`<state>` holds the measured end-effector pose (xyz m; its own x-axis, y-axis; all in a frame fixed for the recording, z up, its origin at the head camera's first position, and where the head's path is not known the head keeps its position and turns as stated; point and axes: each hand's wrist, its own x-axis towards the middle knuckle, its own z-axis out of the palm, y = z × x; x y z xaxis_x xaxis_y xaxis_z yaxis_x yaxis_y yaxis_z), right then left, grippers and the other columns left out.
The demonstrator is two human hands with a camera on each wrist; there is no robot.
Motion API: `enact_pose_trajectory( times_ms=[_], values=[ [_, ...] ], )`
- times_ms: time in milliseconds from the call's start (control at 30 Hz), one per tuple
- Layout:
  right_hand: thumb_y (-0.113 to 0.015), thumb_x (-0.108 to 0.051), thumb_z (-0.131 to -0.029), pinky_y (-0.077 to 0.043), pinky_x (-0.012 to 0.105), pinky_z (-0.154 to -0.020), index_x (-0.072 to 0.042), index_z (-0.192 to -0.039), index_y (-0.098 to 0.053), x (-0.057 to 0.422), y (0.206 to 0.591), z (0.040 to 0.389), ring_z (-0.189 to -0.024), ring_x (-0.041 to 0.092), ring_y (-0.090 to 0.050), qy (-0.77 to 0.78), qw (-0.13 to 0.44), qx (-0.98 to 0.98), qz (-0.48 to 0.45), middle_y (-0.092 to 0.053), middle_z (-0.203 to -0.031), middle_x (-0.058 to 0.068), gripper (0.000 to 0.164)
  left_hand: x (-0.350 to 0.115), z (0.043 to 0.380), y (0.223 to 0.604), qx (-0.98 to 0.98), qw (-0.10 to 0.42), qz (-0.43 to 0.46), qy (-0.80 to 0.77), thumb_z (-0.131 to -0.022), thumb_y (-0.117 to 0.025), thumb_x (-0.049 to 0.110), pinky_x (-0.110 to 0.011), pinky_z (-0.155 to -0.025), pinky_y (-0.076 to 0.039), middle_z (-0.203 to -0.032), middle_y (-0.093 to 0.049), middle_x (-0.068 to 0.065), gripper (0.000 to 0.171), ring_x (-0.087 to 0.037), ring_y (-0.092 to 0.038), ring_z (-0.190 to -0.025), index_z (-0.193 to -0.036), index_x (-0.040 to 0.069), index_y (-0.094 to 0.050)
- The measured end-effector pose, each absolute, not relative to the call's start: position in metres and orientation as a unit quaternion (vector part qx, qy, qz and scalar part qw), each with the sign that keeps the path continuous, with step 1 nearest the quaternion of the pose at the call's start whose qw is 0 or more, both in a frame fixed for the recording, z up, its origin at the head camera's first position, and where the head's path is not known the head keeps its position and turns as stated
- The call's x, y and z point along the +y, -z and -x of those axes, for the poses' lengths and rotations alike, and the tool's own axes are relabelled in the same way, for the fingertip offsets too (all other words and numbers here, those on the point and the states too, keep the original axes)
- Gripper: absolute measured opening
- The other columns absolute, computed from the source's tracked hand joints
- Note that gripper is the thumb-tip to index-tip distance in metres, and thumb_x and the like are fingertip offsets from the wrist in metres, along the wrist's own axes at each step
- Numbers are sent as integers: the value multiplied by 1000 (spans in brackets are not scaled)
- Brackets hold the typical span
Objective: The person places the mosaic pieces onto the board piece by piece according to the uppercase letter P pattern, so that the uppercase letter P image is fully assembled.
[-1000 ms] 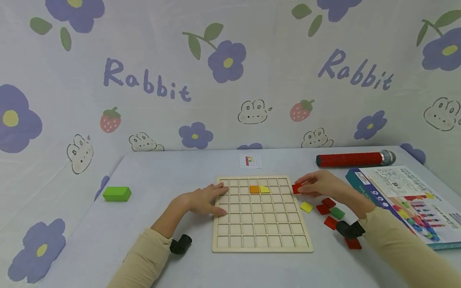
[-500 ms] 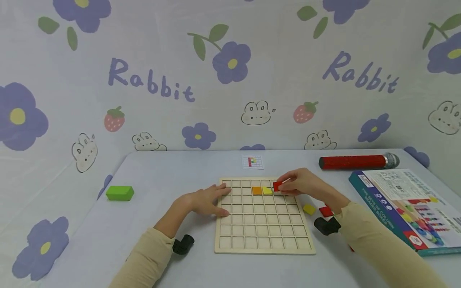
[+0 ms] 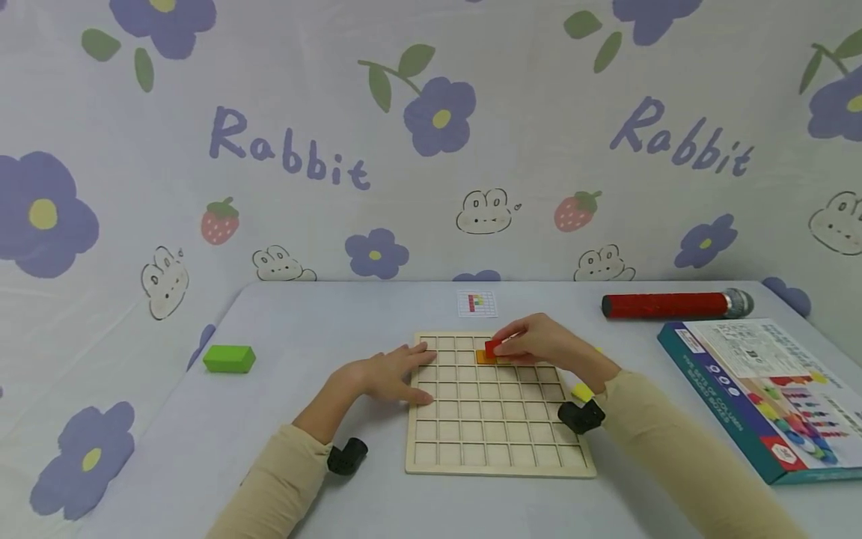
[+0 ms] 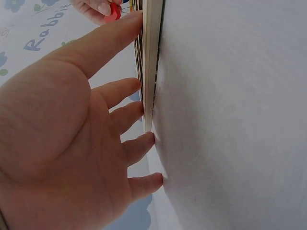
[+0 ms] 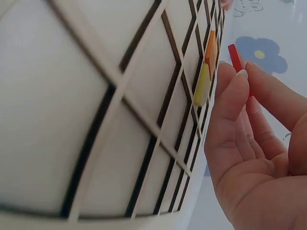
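My right hand (image 3: 545, 347) pinches a small red square tile (image 3: 493, 349) between thumb and fingertips, just above the wooden grid board (image 3: 501, 454). An orange tile (image 3: 482, 358) lies in a cell near the board's back, partly covered by the red one. Beside it sits a yellow tile (image 5: 203, 88), seen in the right wrist view and hidden by my hand in the head view. The red tile is apart from the board there. With fingers spread, my left hand (image 3: 384, 376) rests on the board's left edge; its fingertips (image 4: 132, 86) touch the rim in the left wrist view.
A small pattern card (image 3: 477, 304) lies behind the board. To the right are a loose yellow tile (image 3: 582, 391), a red microphone (image 3: 667, 305) and a flat printed box (image 3: 741, 404). On the left lies a green block (image 3: 229, 359). My right arm covers other loose tiles.
My right hand has carried the red tile leftward from beside the board, over the yellow tile, to above the orange one. My left hand stays on the board's edge. The head view shifts slightly.
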<state>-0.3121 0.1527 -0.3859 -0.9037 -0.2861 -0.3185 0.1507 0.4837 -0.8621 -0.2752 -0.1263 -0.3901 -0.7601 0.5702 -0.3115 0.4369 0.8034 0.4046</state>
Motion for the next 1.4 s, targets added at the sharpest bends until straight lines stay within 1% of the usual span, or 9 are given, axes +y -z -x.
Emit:
enact_pose_trajectory(
  times_ms=[133, 300, 433, 700, 900, 1200, 1400],
  values=[
    [-69, -8, -88, -55, 26, -70, 6, -117, -62, 144, 387, 313, -77, 17, -67, 525, 225, 820, 39, -60, -111, 20, 33, -125, 275, 390, 925, 214, -273, -156, -91, -62, 45, -56, -111, -13, -158, -14, -5, 76, -31, -11, -143, -152, 17, -27],
    [-68, -6, -89, -55, 26, -71, 6, -119, -61, 134, 386, 312, -75, 17, -67, 525, 229, 819, 33, -60, -112, 20, 33, -124, 275, 389, 924, 215, -275, -156, -91, -62, 44, -57, -110, -13, -158, -14, -5, 76, -31, -11, -143, -152, 16, -27],
    [-67, -7, -89, -55, 26, -69, 5, -118, -62, 128, 386, 311, -72, 17, -67, 520, 228, 823, 30, -62, -107, 19, 32, -124, 276, 389, 923, 219, -275, -156, -91, -62, 44, -57, -110, -12, -158, -13, -6, 76, -31, -10, -143, -152, 15, -26],
    [-68, -9, -89, -54, 24, -66, 2, -115, -64, 118, 385, 309, -69, 17, -65, 502, 217, 837, 29, -65, -99, 15, 29, -124, 278, 392, 927, 214, -272, -146, -90, -62, 47, -56, -111, -12, -158, -12, -1, 77, -29, -10, -143, -152, 20, -26],
    [-68, -8, -88, -54, 23, -63, 4, -113, -65, 113, 386, 308, -66, 15, -65, 504, 210, 837, 39, -67, -92, 14, 27, -124, 278, 392, 926, 217, -271, -149, -90, -62, 47, -56, -111, -11, -158, -13, -1, 77, -29, -10, -143, -152, 20, -26],
    [-72, -10, -86, -54, 24, -63, 2, -107, -69, 105, 384, 306, -69, 15, -64, 467, 179, 865, 41, -66, -96, 13, 24, -125, 277, 392, 926, 216, -271, -152, -90, -62, 46, -56, -111, -12, -158, -13, -2, 77, -29, -10, -143, -152, 20, -26],
    [-70, -10, -88, -54, 24, -64, 2, -107, -69, 102, 385, 305, -68, 15, -64, 464, 174, 868, 42, -67, -92, 11, 22, -126, 277, 392, 926, 216, -269, -150, -90, -62, 47, -56, -111, -12, -158, -13, -2, 76, -29, -11, -143, -152, 19, -26]
  ],
)
